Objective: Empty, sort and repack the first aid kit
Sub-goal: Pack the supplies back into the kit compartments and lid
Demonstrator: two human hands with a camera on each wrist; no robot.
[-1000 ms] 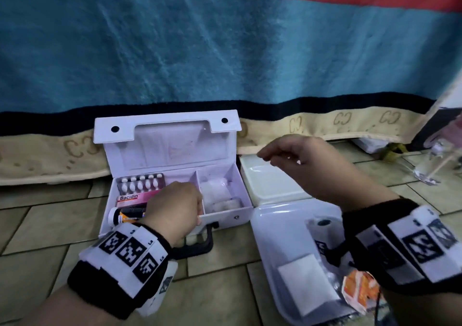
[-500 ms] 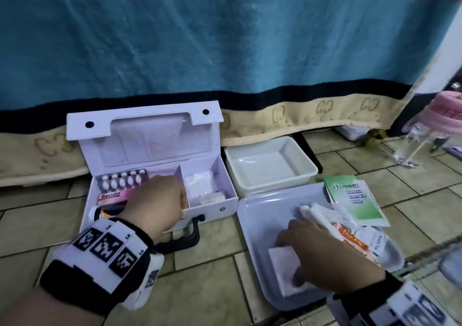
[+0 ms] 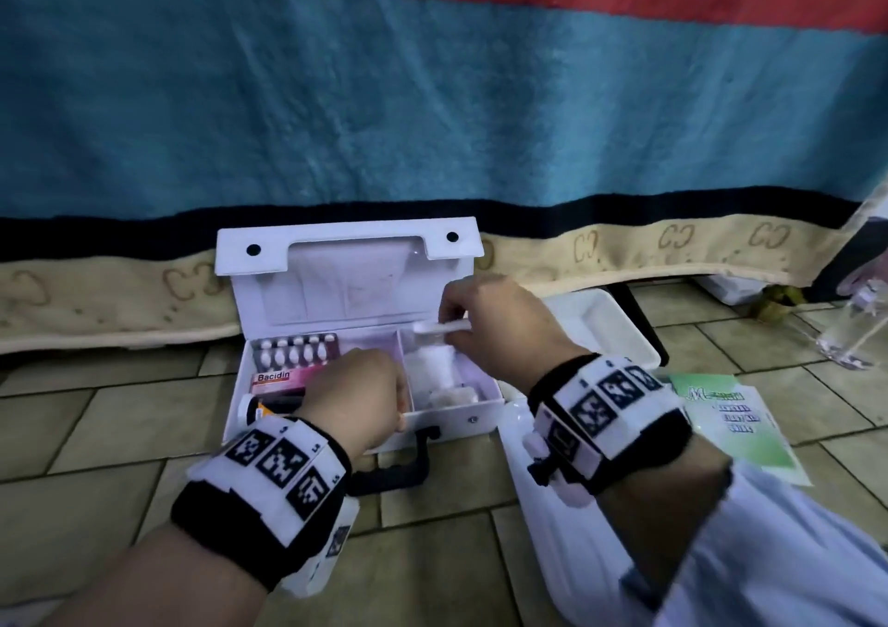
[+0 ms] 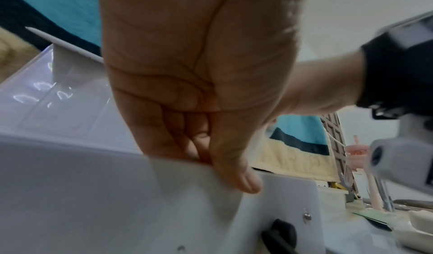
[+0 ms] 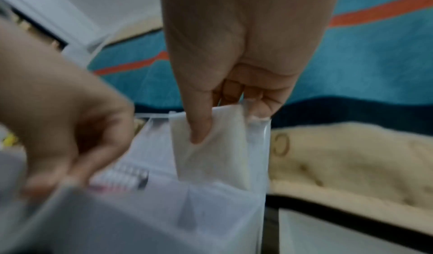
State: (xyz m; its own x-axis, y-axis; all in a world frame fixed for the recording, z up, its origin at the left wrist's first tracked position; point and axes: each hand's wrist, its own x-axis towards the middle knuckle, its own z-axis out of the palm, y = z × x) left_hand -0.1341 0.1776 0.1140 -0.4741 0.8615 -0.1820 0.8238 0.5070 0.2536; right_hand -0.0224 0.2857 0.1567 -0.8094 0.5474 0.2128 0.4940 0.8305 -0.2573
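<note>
The white first aid kit (image 3: pixel 346 285) stands open on the tiled floor, lid upright. My left hand (image 3: pixel 358 393) grips its front wall (image 4: pixel 117 193), fingers curled inside and thumb outside. My right hand (image 3: pixel 456 323) hovers over the right compartment, pinching a flat white gauze pad (image 5: pixel 211 146) between thumb and fingers. The left compartment holds a blister pack (image 3: pixel 295 350), a pink Bacidin box (image 3: pixel 281 379) and a small bottle (image 3: pixel 259 410). White wrapped dressings (image 3: pixel 432 371) lie in the right compartment.
A white tray (image 3: pixel 538 530) lies right of the kit under my right forearm. Behind it sits a white basin (image 3: pixel 600 323), with a green leaflet (image 3: pixel 730 419) and a clear bottle (image 3: pixel 850 338) farther right. A blue blanket (image 3: pixel 432 97) hangs behind.
My right hand dropped to the tray, took up the white pad, and carried it left over the kit's right compartment. My left hand stayed on the kit's front wall.
</note>
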